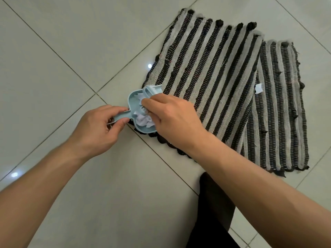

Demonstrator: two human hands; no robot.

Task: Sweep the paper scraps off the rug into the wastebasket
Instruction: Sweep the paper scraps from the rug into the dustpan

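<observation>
A black-and-grey striped rug (pixel 206 74) lies on the tiled floor, one part folded over another. A small light-blue dustpan (pixel 133 100) rests at the rug's near-left corner, holding several white paper scraps (pixel 143 119). My left hand (pixel 98 127) pinches the dustpan's short handle. My right hand (pixel 172 119) grips a light-blue hand brush (pixel 152 89) over the pan, its bristles mostly hidden by my fingers. One white paper scrap (pixel 258 88) lies on the rug's right part. No wastebasket is in view.
Pale glossy floor tiles (pixel 62 42) with dark grout lines surround the rug. My dark-clothed leg (pixel 213 212) is at the bottom centre, just below the rug's near edge.
</observation>
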